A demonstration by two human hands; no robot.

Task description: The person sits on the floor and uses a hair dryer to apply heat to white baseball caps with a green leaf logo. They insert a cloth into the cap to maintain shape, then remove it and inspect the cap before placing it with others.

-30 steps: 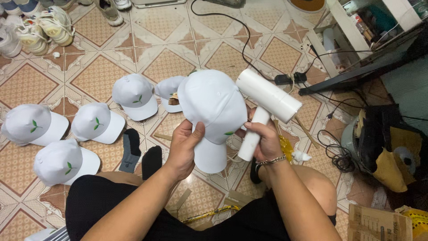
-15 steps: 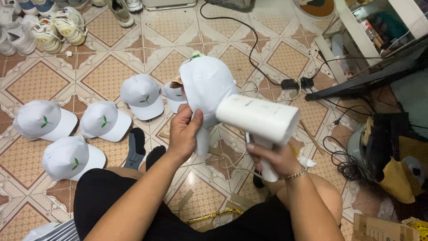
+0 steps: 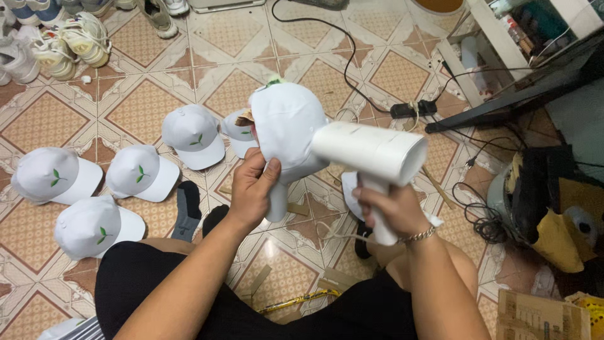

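White baseball cap (image 3: 286, 126) is held up over the tiled floor (image 3: 126, 94), in front of the person's knees, with its brim hanging down into the left hand (image 3: 251, 189), whose grip is closed around the brim and lower crown. The right hand (image 3: 393, 211) has its grip wrapped tight on the handle of a white hair dryer (image 3: 371, 154), whose barrel points across at the cap's side, nozzle very near or touching the fabric; I cannot tell which. To do this well, I judge the nozzle should stand a little off the cloth and sweep over it, not dwell on one patch, and the left fingers (image 3: 272, 169) should stay out of the air stream. Turning the cap by the brim would bring each panel round in turn. Four more white caps with green leaf marks (image 3: 189, 135) lie on the floor to the left, sneakers (image 3: 69, 44) near the far left corner, and a power strip (image 3: 412, 108) with its black cord lies beyond
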